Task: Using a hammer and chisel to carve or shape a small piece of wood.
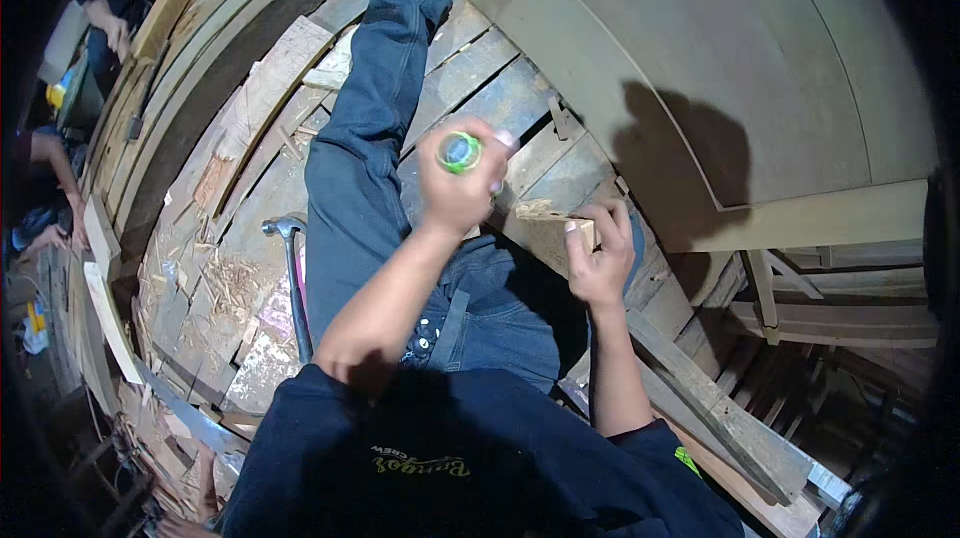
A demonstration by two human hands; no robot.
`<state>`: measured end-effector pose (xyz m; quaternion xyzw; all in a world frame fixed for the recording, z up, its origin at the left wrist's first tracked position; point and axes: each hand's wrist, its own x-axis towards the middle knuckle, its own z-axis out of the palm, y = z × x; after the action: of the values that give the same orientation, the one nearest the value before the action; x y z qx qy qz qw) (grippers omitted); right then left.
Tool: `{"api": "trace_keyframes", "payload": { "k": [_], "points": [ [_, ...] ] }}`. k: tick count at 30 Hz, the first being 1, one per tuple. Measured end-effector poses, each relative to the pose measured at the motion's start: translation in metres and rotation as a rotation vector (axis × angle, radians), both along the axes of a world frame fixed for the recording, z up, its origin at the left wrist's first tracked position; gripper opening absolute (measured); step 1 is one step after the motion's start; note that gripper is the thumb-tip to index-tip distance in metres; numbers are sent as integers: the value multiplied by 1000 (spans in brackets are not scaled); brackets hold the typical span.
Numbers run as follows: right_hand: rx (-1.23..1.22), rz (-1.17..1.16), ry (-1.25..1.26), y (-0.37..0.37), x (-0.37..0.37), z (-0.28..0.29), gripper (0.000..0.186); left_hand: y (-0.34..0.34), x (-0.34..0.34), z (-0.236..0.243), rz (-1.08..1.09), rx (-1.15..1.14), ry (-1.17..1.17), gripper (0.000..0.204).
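Observation:
My left hand is closed in a fist around a tool with a bright green handle. The handle's round, bluish end faces up; its working end is hidden below the fist, so its kind does not show. My right hand grips a small block of light wood between thumb and fingers. The block's top edge looks rough and splintered on the side toward my left hand. A gap separates the left fist from the block. Both hands are above my lap, between my legs.
A claw hammer lies beside my left thigh. Wood shavings and offcuts litter the plank floor. A large wooden panel stands at the far right, with loose boards near my right elbow. Other people's hands show beyond the curved timbers at left.

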<state>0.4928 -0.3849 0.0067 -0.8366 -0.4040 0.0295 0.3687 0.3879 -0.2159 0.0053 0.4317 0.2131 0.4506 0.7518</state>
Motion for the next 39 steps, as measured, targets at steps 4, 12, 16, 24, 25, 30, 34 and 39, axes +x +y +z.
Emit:
{"api": "trace_keyframes", "payload": {
  "k": [4, 12, 16, 24, 25, 30, 34, 39],
  "points": [
    [-18, 32, -17, 1, -1, -5, 16, -10, 6, -53, 19, 261, 293, 16],
    [26, 29, -26, -5, 3, -7, 18, 26, -21, 29, 71, -39, -185, 23],
    [1, 54, -41, -1, -3, -4, 18, -4, 6, -42, 62, 302, 241, 14],
    [33, 46, -47, -10, 1, -8, 18, 30, -15, 12, 99, -28, -121, 22],
    [38, 41, -31, -9, 1, -6, 18, 34, -18, 20, 96, -16, -210, 24],
    [17, 41, -29, -3, 1, -2, 18, 20, -1, 5, -34, -145, -200, 21],
    [40, 42, -10, -6, 5, -10, 18, 17, -3, 12, -45, -107, -194, 21],
    [30, 25, -13, -4, 5, -7, 17, 32, -20, 43, -3, -76, -419, 20]
  ]
}}
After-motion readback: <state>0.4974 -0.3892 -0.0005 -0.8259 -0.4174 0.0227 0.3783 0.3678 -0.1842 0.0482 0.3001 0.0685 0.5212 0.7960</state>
